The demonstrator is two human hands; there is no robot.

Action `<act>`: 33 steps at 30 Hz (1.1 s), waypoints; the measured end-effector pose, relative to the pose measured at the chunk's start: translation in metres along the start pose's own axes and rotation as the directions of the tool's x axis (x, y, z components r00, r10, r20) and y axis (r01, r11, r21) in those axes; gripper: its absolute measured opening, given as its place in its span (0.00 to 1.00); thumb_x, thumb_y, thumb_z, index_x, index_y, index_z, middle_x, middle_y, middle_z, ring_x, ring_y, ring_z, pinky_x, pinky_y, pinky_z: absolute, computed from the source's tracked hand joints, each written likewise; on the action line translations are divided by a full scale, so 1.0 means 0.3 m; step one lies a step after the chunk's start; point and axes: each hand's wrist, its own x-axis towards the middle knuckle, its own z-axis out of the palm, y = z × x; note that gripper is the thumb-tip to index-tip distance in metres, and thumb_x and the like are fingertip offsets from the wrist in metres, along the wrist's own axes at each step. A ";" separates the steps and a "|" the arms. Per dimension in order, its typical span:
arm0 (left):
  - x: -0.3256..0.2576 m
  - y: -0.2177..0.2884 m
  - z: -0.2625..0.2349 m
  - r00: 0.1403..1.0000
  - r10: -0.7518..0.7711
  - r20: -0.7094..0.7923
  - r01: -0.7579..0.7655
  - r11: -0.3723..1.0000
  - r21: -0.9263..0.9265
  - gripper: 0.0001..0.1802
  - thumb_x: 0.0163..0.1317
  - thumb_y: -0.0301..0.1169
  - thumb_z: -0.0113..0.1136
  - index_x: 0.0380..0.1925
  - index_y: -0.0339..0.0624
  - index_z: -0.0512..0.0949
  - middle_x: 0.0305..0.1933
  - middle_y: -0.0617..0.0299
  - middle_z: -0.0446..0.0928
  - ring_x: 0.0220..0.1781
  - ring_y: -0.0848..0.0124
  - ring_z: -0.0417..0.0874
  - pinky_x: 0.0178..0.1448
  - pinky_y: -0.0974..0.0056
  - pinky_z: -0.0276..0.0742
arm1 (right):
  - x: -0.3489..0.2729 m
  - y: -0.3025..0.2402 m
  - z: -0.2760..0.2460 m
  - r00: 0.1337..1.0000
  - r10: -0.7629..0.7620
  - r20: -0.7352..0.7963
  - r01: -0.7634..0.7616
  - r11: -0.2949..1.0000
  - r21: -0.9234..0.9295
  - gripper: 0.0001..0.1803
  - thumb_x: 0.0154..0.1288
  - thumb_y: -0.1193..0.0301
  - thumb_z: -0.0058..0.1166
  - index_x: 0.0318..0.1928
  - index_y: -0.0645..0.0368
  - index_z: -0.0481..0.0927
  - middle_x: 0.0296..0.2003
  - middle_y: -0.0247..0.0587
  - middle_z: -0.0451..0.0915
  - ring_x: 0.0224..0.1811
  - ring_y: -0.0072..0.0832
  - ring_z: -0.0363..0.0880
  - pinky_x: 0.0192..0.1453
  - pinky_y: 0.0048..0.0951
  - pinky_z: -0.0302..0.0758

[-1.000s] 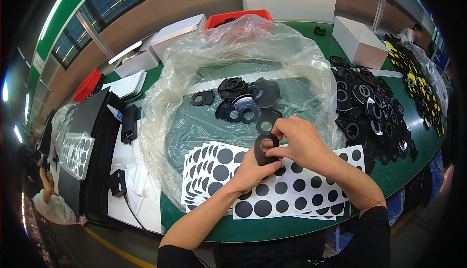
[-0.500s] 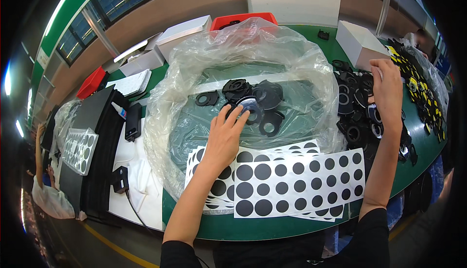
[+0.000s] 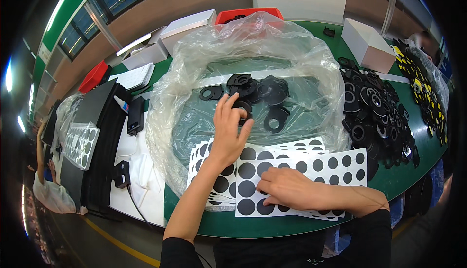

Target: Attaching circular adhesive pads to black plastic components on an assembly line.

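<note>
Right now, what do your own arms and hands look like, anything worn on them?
Both hands are bare: no gloves, rings or watch that I can see. The left hand and right hand lead to forearms that are uncovered up to near the elbows, where black sleeves begin, pushed or cut short. No cables or markings show on either arm.

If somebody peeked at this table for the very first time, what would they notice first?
Probably the big crinkly clear plastic bag spread open mid-table, with flat black ring-shaped parts lying inside it. The left hand reaches in and touches one black ring. Nearer the person, the right hand presses on white sheets covered in black round stickers, and a heap of black round parts lies at the right.
</note>
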 end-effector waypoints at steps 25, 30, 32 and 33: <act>-0.124 0.106 0.123 0.735 -0.259 0.627 0.430 -0.537 -0.726 0.28 0.71 0.57 0.29 0.45 0.47 0.70 0.58 0.44 0.69 0.52 0.57 0.74 0.45 0.59 0.71 | -0.050 -0.159 0.053 0.959 -0.282 -0.017 0.230 0.816 -0.529 0.07 0.51 0.70 0.52 0.24 0.61 0.75 0.21 0.32 0.71 0.29 0.25 0.71 0.29 0.21 0.65; -0.115 0.114 0.127 0.726 -0.263 0.635 0.459 -0.503 -0.732 0.28 0.71 0.56 0.29 0.46 0.47 0.69 0.58 0.44 0.69 0.53 0.56 0.74 0.45 0.59 0.71 | -0.055 -0.173 0.066 0.949 -0.314 -0.023 0.242 0.773 -0.587 0.09 0.50 0.70 0.52 0.27 0.64 0.75 0.18 0.32 0.70 0.25 0.24 0.70 0.28 0.21 0.63; -0.117 0.112 0.125 0.727 -0.265 0.634 0.461 -0.496 -0.736 0.27 0.71 0.56 0.29 0.46 0.47 0.69 0.58 0.44 0.69 0.53 0.56 0.74 0.45 0.59 0.71 | -0.056 -0.178 0.070 0.945 -0.326 -0.021 0.257 0.782 -0.567 0.11 0.49 0.70 0.53 0.31 0.68 0.76 0.18 0.33 0.71 0.23 0.24 0.70 0.27 0.21 0.64; -0.117 0.113 0.123 0.723 -0.270 0.636 0.463 -0.494 -0.736 0.27 0.71 0.56 0.28 0.46 0.47 0.69 0.58 0.44 0.69 0.53 0.56 0.74 0.45 0.59 0.71 | -0.060 -0.187 0.074 0.940 -0.342 -0.021 0.266 0.768 -0.582 0.08 0.50 0.70 0.52 0.27 0.65 0.75 0.17 0.31 0.68 0.24 0.23 0.70 0.27 0.21 0.61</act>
